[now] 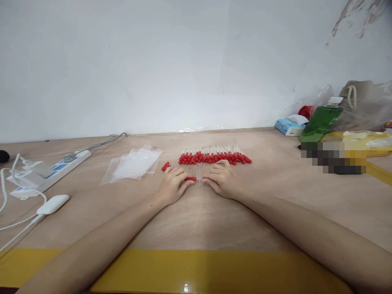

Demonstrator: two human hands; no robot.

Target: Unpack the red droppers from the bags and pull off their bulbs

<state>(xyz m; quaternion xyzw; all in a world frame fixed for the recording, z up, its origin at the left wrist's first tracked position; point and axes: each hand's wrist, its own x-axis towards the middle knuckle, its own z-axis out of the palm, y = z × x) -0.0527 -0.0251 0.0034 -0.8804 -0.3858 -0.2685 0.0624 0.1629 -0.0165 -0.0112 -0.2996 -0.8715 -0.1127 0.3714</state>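
A: Far left?
B: White power strip (65, 165) on the bench (196, 224), cables running off it. White oblong device (52, 204) just in front.
A: Next?
B: Clear plastic bags (134, 165), flat, overlapping. Then loose red pieces (165, 166), right behind the left hand (175, 184).
A: Left fingers?
B: Narrow, pinching a red piece (191, 179). It lies crosswise, right end sticking out towards the clear strips (199, 173).
A: Strips where?
B: Between the two hands, upright in view, running front to back.
A: Behind?
B: Row of red-tipped sticks (214, 156), red ends facing the person, pale shafts pointing at the wall (196, 65).
A: Right hand (223, 179)?
B: Fingers narrow, tips at the strips' right side. Can't tell if they grip anything.
A: Far right?
B: Blue tissue pack (290, 125), then a green bottle (321, 120), tilted in view. Plastic bagging (364, 108) beyond.
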